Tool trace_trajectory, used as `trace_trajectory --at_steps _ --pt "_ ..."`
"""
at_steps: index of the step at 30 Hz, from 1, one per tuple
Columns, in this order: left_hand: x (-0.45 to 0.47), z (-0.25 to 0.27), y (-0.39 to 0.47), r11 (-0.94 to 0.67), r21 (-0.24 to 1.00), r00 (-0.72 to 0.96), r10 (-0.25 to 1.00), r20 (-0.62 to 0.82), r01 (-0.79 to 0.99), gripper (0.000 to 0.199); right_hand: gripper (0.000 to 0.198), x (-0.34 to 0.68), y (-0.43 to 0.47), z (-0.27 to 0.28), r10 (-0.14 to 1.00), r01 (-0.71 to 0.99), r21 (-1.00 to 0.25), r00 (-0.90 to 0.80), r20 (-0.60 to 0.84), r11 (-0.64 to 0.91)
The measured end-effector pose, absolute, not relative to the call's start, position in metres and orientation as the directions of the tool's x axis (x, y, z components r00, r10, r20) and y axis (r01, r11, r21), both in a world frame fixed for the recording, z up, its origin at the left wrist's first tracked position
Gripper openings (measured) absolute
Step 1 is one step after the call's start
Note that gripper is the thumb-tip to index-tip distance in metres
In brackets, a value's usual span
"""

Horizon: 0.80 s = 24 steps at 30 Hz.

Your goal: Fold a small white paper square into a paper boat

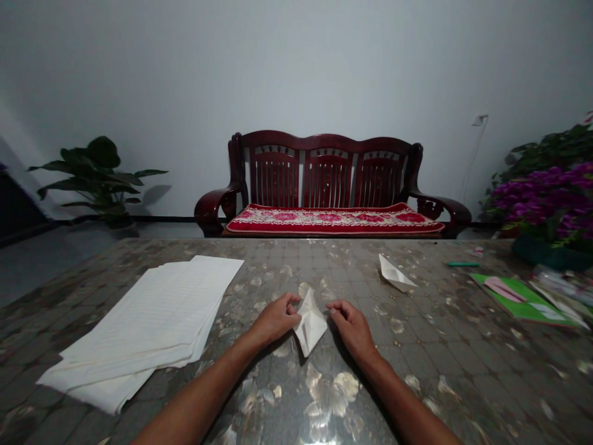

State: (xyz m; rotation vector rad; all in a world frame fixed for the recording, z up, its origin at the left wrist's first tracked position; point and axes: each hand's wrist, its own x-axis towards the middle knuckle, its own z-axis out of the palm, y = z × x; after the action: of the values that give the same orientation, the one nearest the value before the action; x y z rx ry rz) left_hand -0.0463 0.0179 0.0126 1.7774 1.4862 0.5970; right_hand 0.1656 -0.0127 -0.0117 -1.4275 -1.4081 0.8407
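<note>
A folded white paper (pixel 311 324), diamond-shaped with raised creases, lies in the middle of the table between my hands. My left hand (pixel 277 317) pinches its left edge between thumb and fingers. On the other side, my right hand (pixel 351 324) is beside the paper's right corner, its fingers curled and thumb near the forefinger, with a small gap to the paper. Farther off to the right rests a folded paper boat (pixel 393 274), tilted on the tabletop.
A stack of white paper sheets (pixel 143 315) spreads over the left of the patterned table (pixel 324 395). At the right are a green booklet (pixel 519 300), a green pen (pixel 463 264) and a pot of purple flowers (pixel 546 198). A wooden bench (pixel 327 164) stands beyond the table.
</note>
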Motion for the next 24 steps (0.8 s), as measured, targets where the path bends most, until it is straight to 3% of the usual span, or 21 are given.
trace_trajectory --at_steps 6,10,14,19,24 --pt "-0.039 0.024 0.003 -0.128 0.566 0.190 0.980 -0.052 0.814 0.007 0.033 0.164 -0.019 -0.004 0.990 0.308 -0.946 0.059 0.128 0.104" --pt "-0.038 0.020 -0.002 -0.111 0.750 0.082 0.994 0.076 0.652 0.011 0.039 0.159 -0.027 0.000 0.995 0.183 -0.979 0.022 0.094 0.088" --pt "-0.042 0.016 -0.009 -0.237 0.876 -0.086 0.950 0.299 0.420 0.017 0.052 0.149 -0.035 0.005 0.987 0.074 -0.984 -0.022 0.159 0.161" --pt "-0.050 0.016 -0.019 -0.485 0.815 -0.120 0.832 0.542 0.317 0.016 0.057 0.131 -0.048 0.019 0.923 0.327 -0.866 -0.059 0.380 0.378" --pt "-0.054 0.013 -0.031 -0.783 0.576 0.091 0.607 0.789 0.234 0.009 0.026 0.123 -0.052 0.023 0.828 0.427 -0.728 -0.099 0.552 0.537"
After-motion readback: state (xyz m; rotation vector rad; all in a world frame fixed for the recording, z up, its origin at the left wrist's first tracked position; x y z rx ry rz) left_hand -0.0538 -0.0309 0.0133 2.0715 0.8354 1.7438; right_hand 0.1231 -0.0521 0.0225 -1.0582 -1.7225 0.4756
